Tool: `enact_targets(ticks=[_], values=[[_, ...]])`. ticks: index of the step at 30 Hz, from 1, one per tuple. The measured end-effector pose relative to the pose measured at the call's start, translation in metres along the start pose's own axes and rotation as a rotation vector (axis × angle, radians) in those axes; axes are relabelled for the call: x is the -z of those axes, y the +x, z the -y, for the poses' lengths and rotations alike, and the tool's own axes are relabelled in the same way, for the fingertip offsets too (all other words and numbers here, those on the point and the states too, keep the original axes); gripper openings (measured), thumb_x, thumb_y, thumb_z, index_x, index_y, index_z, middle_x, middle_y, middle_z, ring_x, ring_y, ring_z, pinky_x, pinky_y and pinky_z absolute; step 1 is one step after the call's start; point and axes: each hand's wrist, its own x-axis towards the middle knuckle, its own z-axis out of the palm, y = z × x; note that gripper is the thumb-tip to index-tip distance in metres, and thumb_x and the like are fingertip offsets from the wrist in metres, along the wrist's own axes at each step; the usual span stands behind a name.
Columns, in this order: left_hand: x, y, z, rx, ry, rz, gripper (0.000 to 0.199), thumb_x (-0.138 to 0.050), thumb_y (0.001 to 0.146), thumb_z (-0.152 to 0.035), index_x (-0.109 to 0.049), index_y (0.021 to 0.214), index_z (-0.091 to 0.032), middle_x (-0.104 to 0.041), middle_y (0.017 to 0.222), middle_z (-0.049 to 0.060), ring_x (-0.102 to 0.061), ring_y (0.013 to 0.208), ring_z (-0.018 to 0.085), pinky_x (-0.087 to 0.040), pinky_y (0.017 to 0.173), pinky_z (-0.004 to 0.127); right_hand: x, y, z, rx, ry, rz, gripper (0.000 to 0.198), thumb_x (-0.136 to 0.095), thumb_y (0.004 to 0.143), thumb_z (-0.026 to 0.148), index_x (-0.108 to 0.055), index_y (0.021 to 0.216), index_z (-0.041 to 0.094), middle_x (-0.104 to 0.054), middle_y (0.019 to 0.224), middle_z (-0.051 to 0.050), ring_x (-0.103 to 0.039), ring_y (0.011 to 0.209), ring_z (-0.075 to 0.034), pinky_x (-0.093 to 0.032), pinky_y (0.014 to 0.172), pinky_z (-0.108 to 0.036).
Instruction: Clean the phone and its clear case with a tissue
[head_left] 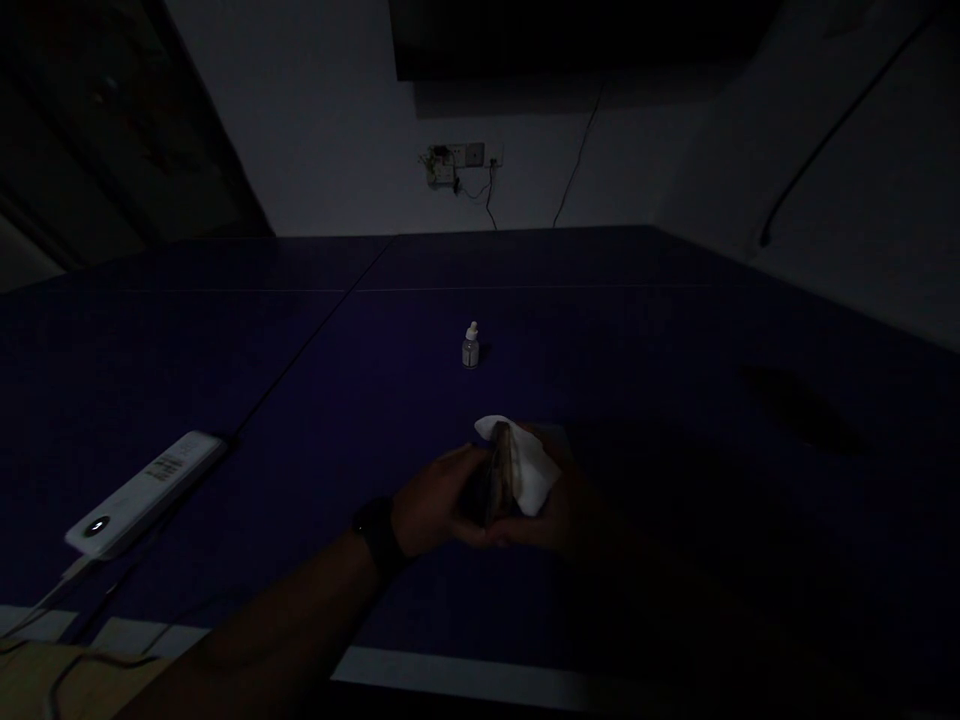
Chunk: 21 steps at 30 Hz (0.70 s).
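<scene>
Both my hands meet over the near part of the dark blue table [360, 400]. My left hand [429, 507], with a black watch [379, 532] on its wrist, is closed on a dark, flat, phone-like object [498, 478] held upright and seen edge-on. My right hand [553, 522] presses a white tissue [534, 474] against the right side of that object. Much of the right hand and forearm is lost in shadow. Beyond the hands, a small dropper bottle [470, 352] with a white top stands upright on the table.
A white power bank [150, 495] with a cable [52, 600] lies at the left. At the right is a dark, flat shape [799, 405], too dim to name. Wall sockets [457, 160] with cords sit below a black screen [585, 40]. The room is very dark.
</scene>
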Motion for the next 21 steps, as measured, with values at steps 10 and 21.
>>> enact_targets(ticks=[10, 21], values=[[0.001, -0.001, -0.001, 0.012, -0.061, 0.020, 0.094, -0.094, 0.060, -0.039, -0.047, 0.140, -0.024, -0.063, 0.133, 0.010, -0.062, 0.120, 0.032, -0.047, 0.104, 0.042, 0.018, 0.002, -0.005, 0.084, -0.157, 0.186, 0.084, -0.084, 0.070, 0.032, -0.044, 0.143, 0.025, -0.068, 0.123, -0.012, -0.071, 0.103, -0.030, -0.061, 0.081, -0.038], [0.002, 0.001, 0.001, -0.044, -0.058, 0.013, 0.094, -0.093, 0.060, -0.044, -0.047, 0.140, -0.024, -0.066, 0.130, 0.010, -0.061, 0.121, 0.034, -0.043, 0.109, 0.051, 0.024, 0.006, 0.021, 0.395, -0.277, 0.147, 0.070, -0.045, 0.083, 0.010, -0.035, 0.151, 0.024, -0.053, 0.146, -0.011, -0.051, 0.134, -0.023, -0.048, 0.106, -0.041]])
